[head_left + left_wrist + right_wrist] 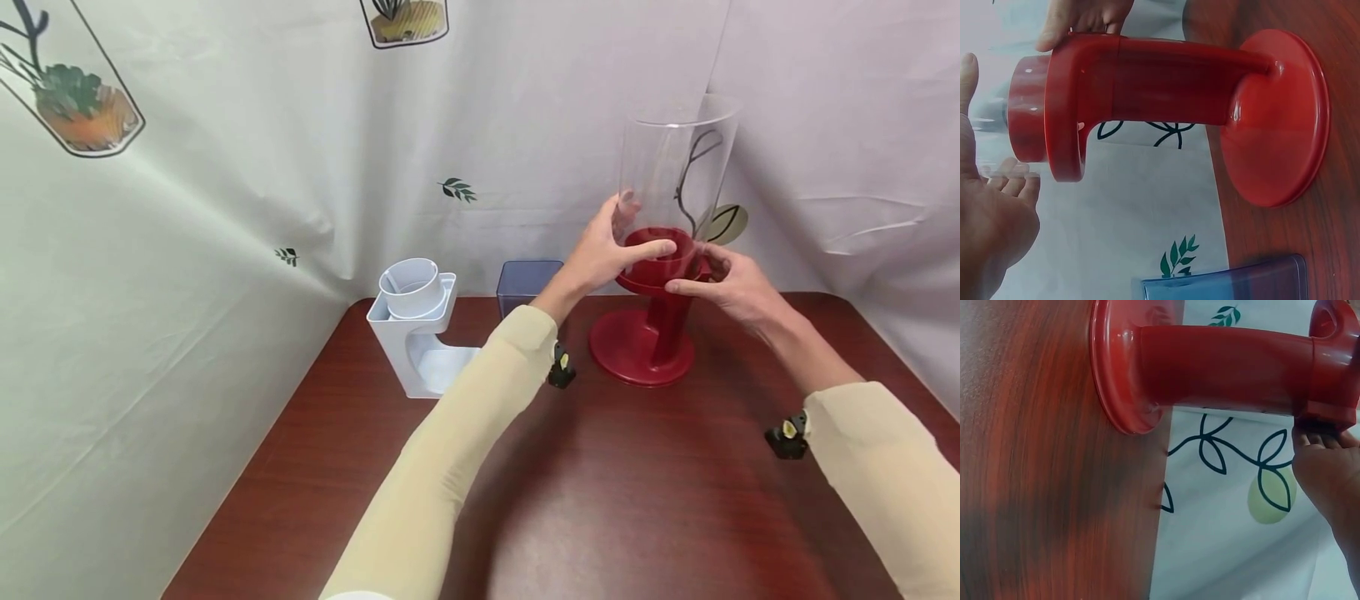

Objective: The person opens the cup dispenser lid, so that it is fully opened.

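A red stand (670,327) with a round base is upright at the back right of the table. Over its top ring rises a clear cylinder (663,167), whose lower end surrounds a red round cup (651,271). The left hand (606,248) grips the cylinder low down, thumb across the front and fingers round the far side. At the right side of the ring, the right hand (738,282) holds the stand's top between thumb and fingers. In the right wrist view, the fingertips of this hand (1329,465) are partly hidden under the red ring.
Left of the stand, a white stand (420,354) with a white round cup (412,287) stands near the table's back left edge. A blue translucent container (525,283) is behind the left forearm. A printed white curtain (300,125) hangs close behind the table.
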Demonstrator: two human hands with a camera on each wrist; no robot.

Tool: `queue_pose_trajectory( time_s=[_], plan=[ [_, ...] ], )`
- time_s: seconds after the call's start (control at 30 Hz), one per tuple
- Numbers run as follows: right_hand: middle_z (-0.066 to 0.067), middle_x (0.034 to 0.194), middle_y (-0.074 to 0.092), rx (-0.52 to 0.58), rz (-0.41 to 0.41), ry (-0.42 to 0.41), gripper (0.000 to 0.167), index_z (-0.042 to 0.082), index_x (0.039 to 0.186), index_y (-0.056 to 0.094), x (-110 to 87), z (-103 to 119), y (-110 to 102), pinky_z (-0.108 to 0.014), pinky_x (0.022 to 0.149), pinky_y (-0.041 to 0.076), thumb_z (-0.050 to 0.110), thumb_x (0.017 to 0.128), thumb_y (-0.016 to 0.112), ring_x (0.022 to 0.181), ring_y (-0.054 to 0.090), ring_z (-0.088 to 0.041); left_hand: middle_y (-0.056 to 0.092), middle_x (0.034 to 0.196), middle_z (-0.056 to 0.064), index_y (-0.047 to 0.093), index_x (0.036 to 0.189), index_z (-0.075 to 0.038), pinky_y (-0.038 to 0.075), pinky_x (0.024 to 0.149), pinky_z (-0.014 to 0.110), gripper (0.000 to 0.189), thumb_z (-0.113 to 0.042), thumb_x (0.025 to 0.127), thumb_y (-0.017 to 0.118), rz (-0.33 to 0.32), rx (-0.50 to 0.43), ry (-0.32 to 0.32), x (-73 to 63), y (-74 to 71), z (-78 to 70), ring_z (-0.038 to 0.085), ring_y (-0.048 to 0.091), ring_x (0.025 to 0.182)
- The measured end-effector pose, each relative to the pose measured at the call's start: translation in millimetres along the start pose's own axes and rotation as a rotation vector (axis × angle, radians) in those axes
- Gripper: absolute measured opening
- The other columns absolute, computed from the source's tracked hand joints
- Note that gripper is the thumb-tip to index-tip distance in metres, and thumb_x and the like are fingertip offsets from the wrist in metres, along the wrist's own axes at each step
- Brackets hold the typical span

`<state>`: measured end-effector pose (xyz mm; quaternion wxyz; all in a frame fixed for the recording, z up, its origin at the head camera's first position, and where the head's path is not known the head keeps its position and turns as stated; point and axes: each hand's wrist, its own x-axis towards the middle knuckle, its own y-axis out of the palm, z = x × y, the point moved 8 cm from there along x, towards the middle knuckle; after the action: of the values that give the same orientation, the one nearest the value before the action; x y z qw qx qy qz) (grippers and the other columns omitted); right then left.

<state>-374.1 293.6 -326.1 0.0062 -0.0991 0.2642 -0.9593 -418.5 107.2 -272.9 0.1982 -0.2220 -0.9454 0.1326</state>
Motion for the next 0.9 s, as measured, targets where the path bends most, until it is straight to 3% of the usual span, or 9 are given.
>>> queue_pose_trajectory(
  time_s=[0.1, 0.17, 0.43, 0.67, 0.9],
  plan=[
    [0.015, 0.11, 0.065, 0.009, -0.004, -0.017, 0.076, 0.003, 0.158, 0.045, -1.1, 2, 0, -0.011, 0.081, 0.051, 0.027, 0.096, 0.083, 0.099, 0.061, -0.003, 0.047, 0.161, -0.009, 0.03, 0.165, -0.021, 0.043, 0.115, 0.026, 0.094, -0.031, 0.09, 0.086, 0.01, -0.002, 0.006, -1.7, -0.6, -1.4, 0.005, 0.041, 0.148],
    [0.015, 0.11, 0.065, -0.003, -0.001, -0.022, 0.077, 0.004, 0.157, 0.045, -1.9, 2, 0, -0.011, 0.081, 0.052, 0.026, 0.095, 0.084, 0.099, 0.061, -0.002, 0.047, 0.162, -0.008, 0.03, 0.165, -0.02, 0.043, 0.115, 0.026, 0.094, -0.031, 0.09, 0.085, 0.017, 0.005, 0.012, -2.8, -1.1, -2.3, 0.005, 0.041, 0.148],
    [0.005, 0.119, 0.068, -0.053, 0.001, -0.037, 0.075, 0.011, 0.155, 0.05, -10.2, 6, 3, -0.012, 0.08, 0.052, 0.028, 0.092, 0.086, 0.1, 0.062, -0.002, 0.047, 0.162, -0.004, 0.028, 0.166, -0.015, 0.042, 0.115, 0.024, 0.095, -0.03, 0.091, 0.085, 0.03, 0.007, 0.025, -11.1, -3.4, -4.3, 0.007, 0.042, 0.148],
    [-0.021, 0.136, 0.066, -0.082, -0.014, -0.052, 0.081, 0.008, 0.156, 0.05, -21.7, 15, 9, -0.008, 0.08, 0.05, 0.034, 0.09, 0.088, 0.098, 0.063, 0.004, 0.047, 0.163, -0.003, 0.028, 0.166, -0.016, 0.042, 0.115, 0.025, 0.094, -0.032, 0.092, 0.084, 0.052, 0.025, 0.038, -24.9, -9.3, -7.3, 0.007, 0.042, 0.148],
    [-0.024, 0.138, 0.065, -0.081, -0.01, -0.058, 0.085, 0.005, 0.158, 0.048, -35.8, 22, 17, -0.006, 0.08, 0.05, 0.034, 0.089, 0.089, 0.098, 0.062, 0.006, 0.045, 0.164, -0.002, 0.025, 0.167, -0.018, 0.041, 0.116, 0.026, 0.096, -0.034, 0.092, 0.084, 0.073, 0.044, 0.045, -41.4, -12.5, -11.3, 0.008, 0.041, 0.15]
  ],
)
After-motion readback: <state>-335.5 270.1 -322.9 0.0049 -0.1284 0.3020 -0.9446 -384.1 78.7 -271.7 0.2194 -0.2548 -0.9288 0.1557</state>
